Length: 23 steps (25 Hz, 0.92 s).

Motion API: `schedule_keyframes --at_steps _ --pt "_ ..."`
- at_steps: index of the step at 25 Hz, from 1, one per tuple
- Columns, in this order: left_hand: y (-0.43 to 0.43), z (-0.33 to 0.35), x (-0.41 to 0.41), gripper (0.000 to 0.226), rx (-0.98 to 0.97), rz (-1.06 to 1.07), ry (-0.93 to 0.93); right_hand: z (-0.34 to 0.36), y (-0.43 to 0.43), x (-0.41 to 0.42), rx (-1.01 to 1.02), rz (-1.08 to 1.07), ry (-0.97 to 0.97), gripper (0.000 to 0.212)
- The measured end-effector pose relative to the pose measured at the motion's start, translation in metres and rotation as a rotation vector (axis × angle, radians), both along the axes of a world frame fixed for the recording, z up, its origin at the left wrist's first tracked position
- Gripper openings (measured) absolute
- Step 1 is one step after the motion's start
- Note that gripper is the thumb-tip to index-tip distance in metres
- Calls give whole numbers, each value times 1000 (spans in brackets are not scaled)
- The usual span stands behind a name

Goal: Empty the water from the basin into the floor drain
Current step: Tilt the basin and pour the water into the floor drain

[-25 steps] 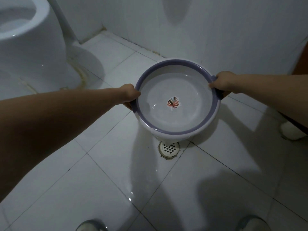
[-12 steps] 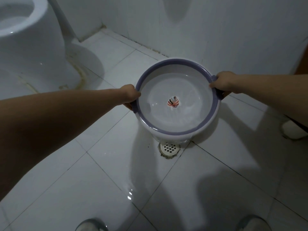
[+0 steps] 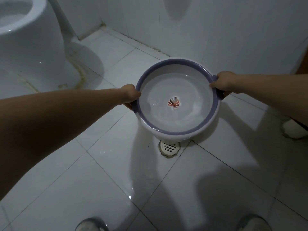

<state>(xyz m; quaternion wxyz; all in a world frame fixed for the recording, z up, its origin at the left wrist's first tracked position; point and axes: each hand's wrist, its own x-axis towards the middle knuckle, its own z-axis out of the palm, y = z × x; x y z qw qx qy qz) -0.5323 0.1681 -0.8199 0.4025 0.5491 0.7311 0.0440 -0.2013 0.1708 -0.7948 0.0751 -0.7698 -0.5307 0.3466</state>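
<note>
A round white basin (image 3: 188,132) with a purple rim holds water, and a red leaf print shows at its bottom. My left hand (image 3: 130,95) grips its left handle and my right hand (image 3: 222,82) grips its right handle. The basin hangs roughly level just above the floor. A white floor drain (image 3: 170,147) with a grid cover lies directly below the basin's near edge, its far part hidden by the basin.
A white toilet (image 3: 33,47) stands at the far left. A white tiled wall (image 3: 216,30) rises right behind the basin. The floor tiles (image 3: 133,189) near the drain look wet. My two shoes (image 3: 90,225) show at the bottom edge. A white object (image 3: 294,129) sits at right.
The basin has stayed almost in place over the drain, and the water surface inside has rippled. Both hands keep their grip on the handles.
</note>
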Motion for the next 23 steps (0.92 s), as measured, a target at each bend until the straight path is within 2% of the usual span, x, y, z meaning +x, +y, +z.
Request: schedule_keyframes --at_steps 17,23 --pt "-1 -2 0 21 -30 -28 29 -5 -1 1 0 29 -36 36" --pt "-1 -3 0 24 -30 -20 24 -5 -2 0 14 39 -46 38"
